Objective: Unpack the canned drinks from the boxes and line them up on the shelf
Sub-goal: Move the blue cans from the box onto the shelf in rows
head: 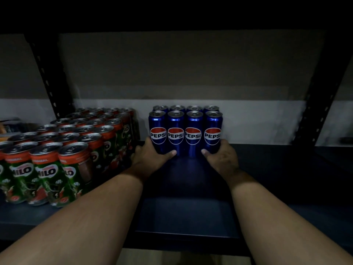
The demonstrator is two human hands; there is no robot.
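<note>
Two bare forearms reach in from the near edge toward a block of Pepsi cans (185,131) standing upright on the dark shelf board (187,213). Eight blue cans show: four in the front row with their logos facing out, four more tops directly behind them. At the block's lower left corner, the left hand (150,157) wraps round the outermost can, thumb laid across the base of the front row. At the lower right corner the right hand (219,155) curls round the outermost can the same way, thumb pointing inward. Both hands clasp the block between them.

Left of the Pepsi block, just beside it, stand green and red Milo cans (76,146), packed in rows running from front to back; at least twenty tops can be counted, with more cut off at the frame's edge.

Behind the Pepsi block is a dim wall (191,69), grey above and paler below. Black perforated uprights (47,77) stand at either side, well apart from it.
</note>
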